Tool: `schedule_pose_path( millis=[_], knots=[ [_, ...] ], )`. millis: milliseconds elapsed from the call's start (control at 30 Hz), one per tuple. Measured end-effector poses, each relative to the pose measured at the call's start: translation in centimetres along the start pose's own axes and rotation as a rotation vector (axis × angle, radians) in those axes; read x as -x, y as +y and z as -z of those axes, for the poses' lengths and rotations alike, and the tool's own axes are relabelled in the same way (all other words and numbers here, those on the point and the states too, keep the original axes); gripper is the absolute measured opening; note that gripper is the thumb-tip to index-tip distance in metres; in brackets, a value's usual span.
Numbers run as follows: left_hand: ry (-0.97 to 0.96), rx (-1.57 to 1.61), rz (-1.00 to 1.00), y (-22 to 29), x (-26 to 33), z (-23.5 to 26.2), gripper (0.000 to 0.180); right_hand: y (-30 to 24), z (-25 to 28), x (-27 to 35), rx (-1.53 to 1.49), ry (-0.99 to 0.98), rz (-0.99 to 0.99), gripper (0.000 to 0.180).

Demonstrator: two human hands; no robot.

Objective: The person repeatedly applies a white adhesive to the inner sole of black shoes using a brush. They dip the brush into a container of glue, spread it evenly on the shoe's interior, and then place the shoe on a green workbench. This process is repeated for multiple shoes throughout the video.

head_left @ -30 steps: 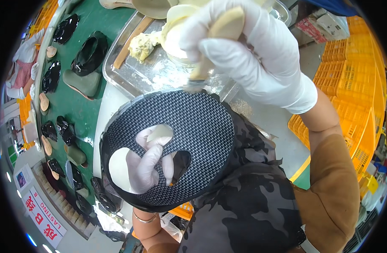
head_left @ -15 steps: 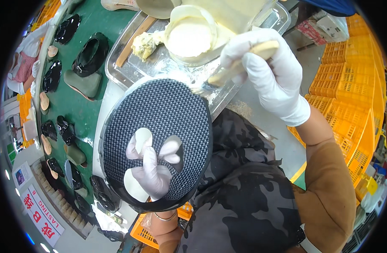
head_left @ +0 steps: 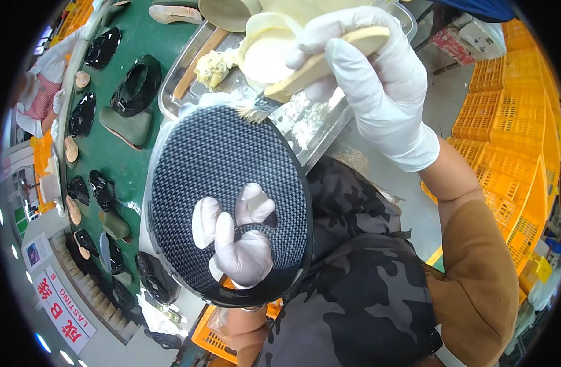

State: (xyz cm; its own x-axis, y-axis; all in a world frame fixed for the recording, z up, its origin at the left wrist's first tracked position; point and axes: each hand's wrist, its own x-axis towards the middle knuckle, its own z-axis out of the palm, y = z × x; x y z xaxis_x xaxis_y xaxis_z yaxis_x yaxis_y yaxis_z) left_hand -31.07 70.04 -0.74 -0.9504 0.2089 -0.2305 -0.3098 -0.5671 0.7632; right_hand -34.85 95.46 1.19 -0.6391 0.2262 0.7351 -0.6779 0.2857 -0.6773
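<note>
A dark grey and black woven shoe upper [head_left: 225, 153], rounded with a black rim, is held up in front of me. My left hand [head_left: 240, 251], in a white glove, grips it, fingers curled through the openings at its near part and a narrow strap between them. My gloved right hand [head_left: 387, 92] is closed around the wooden handle of a flat brush [head_left: 292, 82]. The bristles touch the far edge of the upper. Just beyond stands a tub [head_left: 271, 58] of white paste, inside a metal tray [head_left: 320, 144] smeared with the same white.
A wooden stick [head_left: 198, 61] and a yellowish clump [head_left: 214, 68] lie in the tray. To the left, a green conveyor [head_left: 124, 168] carries several black uppers and shoe lasts [head_left: 126, 125]. Yellow crates [head_left: 509, 159] are stacked on the right. Another person [head_left: 39, 95] is at the far left.
My right hand has moved left, sliding the brush from the upper's right edge to its far edge. The upper has tilted slightly, and my left fingers have shifted right.
</note>
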Motion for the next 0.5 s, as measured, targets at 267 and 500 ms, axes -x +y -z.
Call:
schedule_pose_path(
  millis=[267, 500],
  knots=[
    [-0.021, 0.025, -0.053, -1.0, -1.8, -0.4, 0.027, -2.9, 1.2, 1.4, 0.006, 0.102, -0.418, 0.017],
    [-0.131, -0.296, -0.465, -2.4, -2.9, -2.0, 0.035, -1.1, -0.3, 0.1, -0.091, 0.111, -0.355, 0.017]
  ],
)
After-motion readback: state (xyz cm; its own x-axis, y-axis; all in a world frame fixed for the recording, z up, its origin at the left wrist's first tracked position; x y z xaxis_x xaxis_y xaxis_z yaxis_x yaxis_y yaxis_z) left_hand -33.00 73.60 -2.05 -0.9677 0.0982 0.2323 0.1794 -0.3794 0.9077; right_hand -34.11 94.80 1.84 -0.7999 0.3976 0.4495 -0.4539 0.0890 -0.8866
